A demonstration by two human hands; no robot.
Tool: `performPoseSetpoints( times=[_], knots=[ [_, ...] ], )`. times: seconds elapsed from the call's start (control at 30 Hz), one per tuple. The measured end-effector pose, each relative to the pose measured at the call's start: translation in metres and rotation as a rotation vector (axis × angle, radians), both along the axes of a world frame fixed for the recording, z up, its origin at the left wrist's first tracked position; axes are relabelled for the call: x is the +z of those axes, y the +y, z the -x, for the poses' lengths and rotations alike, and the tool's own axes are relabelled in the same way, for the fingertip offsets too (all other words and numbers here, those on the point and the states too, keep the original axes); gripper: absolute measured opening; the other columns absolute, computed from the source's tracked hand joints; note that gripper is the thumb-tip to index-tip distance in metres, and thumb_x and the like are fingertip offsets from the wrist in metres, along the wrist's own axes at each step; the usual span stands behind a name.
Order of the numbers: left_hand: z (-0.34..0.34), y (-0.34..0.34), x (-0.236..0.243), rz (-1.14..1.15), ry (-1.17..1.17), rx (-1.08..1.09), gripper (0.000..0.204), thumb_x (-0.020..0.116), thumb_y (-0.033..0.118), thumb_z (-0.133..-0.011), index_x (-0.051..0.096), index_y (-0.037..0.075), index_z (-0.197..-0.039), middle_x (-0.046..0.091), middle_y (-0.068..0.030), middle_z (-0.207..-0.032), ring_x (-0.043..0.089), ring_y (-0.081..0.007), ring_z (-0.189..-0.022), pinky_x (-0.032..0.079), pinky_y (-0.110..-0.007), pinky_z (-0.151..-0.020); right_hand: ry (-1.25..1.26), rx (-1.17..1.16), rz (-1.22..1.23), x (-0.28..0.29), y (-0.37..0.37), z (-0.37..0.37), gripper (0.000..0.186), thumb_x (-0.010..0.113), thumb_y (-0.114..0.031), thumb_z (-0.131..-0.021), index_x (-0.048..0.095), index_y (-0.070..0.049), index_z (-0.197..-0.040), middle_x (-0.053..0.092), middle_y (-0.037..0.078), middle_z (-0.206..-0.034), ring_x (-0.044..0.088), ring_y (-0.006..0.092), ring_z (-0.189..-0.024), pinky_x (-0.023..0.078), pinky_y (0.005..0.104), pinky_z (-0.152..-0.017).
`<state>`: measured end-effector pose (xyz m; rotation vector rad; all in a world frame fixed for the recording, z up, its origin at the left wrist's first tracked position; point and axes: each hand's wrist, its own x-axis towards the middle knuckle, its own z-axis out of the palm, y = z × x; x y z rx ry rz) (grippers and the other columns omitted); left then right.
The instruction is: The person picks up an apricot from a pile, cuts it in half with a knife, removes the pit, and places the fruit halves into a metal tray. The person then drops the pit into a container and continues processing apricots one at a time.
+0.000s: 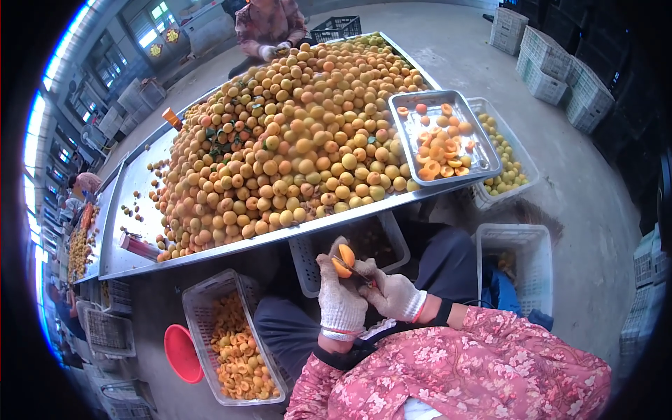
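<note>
My left hand (339,301), in a white knit glove, is closed around an apricot (344,255) that is cut nearly into halves. A small knife (360,275) is gripped in my gloved right hand (396,294), its dark blade at the cut in the fruit. Both hands meet over my lap, just in front of the metal table (231,246). On that table a big heap of whole apricots (280,154) is piled. Below my hands sits a white plastic crate (304,269), its contents mostly shadowed.
A metal tray (483,170) of apricot halves rests on the table's right corner. Halves also fill a crate (245,350) at my left, beside a red basin (183,353). Another crate (514,238) stands right. Across the table sits a gloved person (269,24).
</note>
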<state>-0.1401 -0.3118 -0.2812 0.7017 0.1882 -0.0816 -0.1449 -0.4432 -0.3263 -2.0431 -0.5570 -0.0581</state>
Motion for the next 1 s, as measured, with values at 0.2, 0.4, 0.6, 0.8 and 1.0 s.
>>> performPoseSetpoints(
  times=[0.2,0.4,0.6,0.8,1.0],
  knots=[
    [-0.002,0.001,0.006,-0.033,0.026,-0.009,0.052,0.045,0.046,-0.1,0.045,0.006,-0.132,0.061,-0.0122,-0.096,0.061,-0.0245,-0.092,0.047,-0.041,-0.092,0.157,0.007,-0.065,-0.005,-0.001,0.0,0.03,0.06,-0.027,-0.093,0.057,-0.003,-0.11,0.064,0.018,-0.073,0.065,0.0382,-0.072,0.051,0.0412,-0.062],
    [-0.008,0.013,-0.009,0.321,0.005,-0.066,0.041,0.05,0.032,-0.099,0.049,0.003,-0.128,0.061,-0.0155,-0.106,0.06,-0.0303,-0.101,0.046,-0.046,-0.098,0.249,0.08,-0.043,0.023,-0.02,0.002,0.029,0.066,-0.031,-0.089,0.055,-0.005,-0.094,0.062,0.019,-0.07,0.064,0.0367,-0.067,0.049,0.0413,-0.059],
    [-0.008,0.005,-0.012,0.362,0.102,-0.067,0.038,0.052,0.024,-0.094,0.053,-0.003,-0.121,0.057,-0.0187,-0.116,0.054,-0.0329,-0.112,0.041,-0.045,-0.105,0.123,-0.115,-0.192,0.044,-0.014,-0.025,0.038,0.074,-0.033,-0.083,0.055,-0.005,-0.097,0.063,0.016,-0.072,0.065,0.0349,-0.069,0.05,0.0389,-0.06],
    [-0.001,0.004,-0.019,0.223,-0.052,-0.141,0.042,0.051,0.021,-0.09,0.055,-0.004,-0.124,0.055,-0.0186,-0.129,0.049,-0.0298,-0.123,0.031,-0.039,-0.113,-0.01,-0.123,-0.056,0.01,-0.007,-0.027,0.034,0.072,-0.027,-0.081,0.055,-0.006,-0.101,0.065,0.019,-0.075,0.065,0.0376,-0.071,0.053,0.0432,-0.061],
    [0.002,0.001,-0.023,0.318,0.111,-0.101,0.042,0.053,0.019,-0.085,0.056,-0.005,-0.119,0.052,-0.0225,-0.131,0.044,-0.0353,-0.128,0.027,-0.046,-0.115,0.473,-0.134,-0.454,0.018,-0.015,-0.031,0.029,0.069,-0.022,-0.087,0.062,-0.004,-0.108,0.067,0.004,-0.071,0.065,0.0176,-0.059,0.051,0.0318,-0.053]
  ],
)
